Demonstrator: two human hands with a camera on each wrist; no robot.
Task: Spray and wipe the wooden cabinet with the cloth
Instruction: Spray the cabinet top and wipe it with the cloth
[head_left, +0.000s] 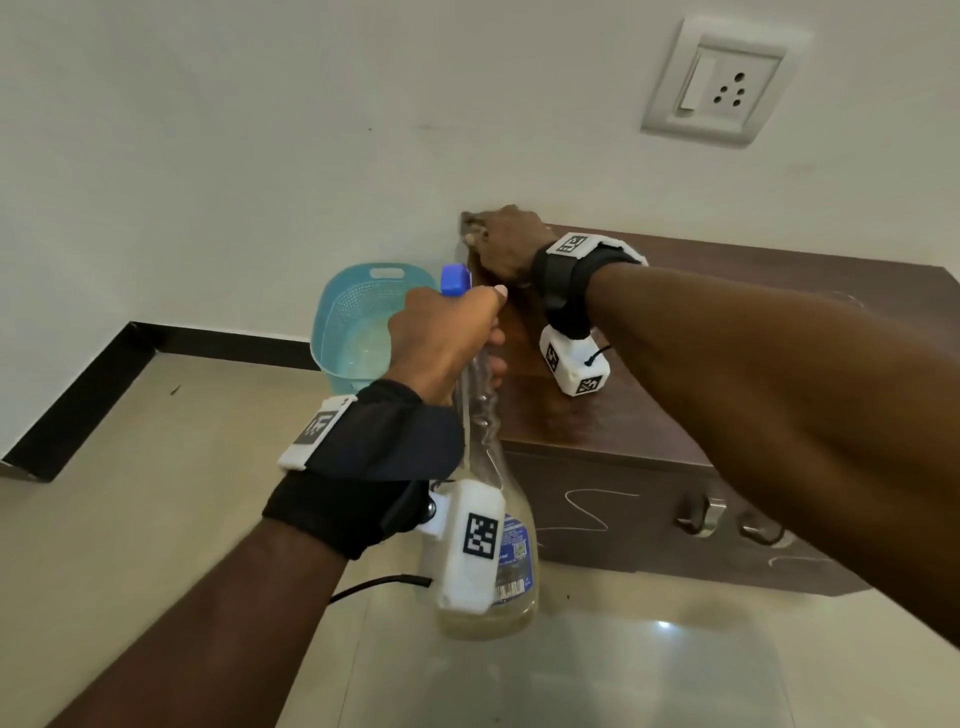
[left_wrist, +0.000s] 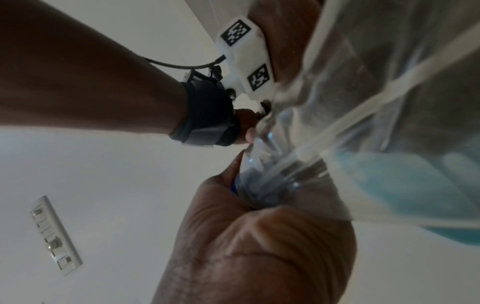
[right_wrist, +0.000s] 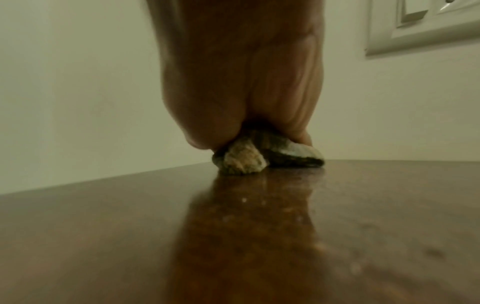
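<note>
A dark wooden cabinet (head_left: 675, 364) stands against the wall, its top (right_wrist: 363, 226) glossy and flecked with droplets. My right hand (head_left: 501, 244) holds a bunched, mottled cloth (right_wrist: 244, 160) pressed on the cabinet's far left corner by the wall; only a bit of the cloth (head_left: 472, 226) peeks out past the fingers in the head view. My left hand (head_left: 447, 338) grips the neck of a clear spray bottle (head_left: 493, 545) with a blue nozzle (head_left: 456, 278), held just off the cabinet's left edge. In the left wrist view the left hand (left_wrist: 259, 236) wraps round the bottle (left_wrist: 350, 123).
A light blue plastic basket (head_left: 358, 322) sits on the floor beside the cabinet's left side, by the wall. A switch and socket plate (head_left: 722, 88) is on the wall above. Metal handles (head_left: 706, 514) are on the cabinet front. Tiled floor (head_left: 156, 493) lies in front.
</note>
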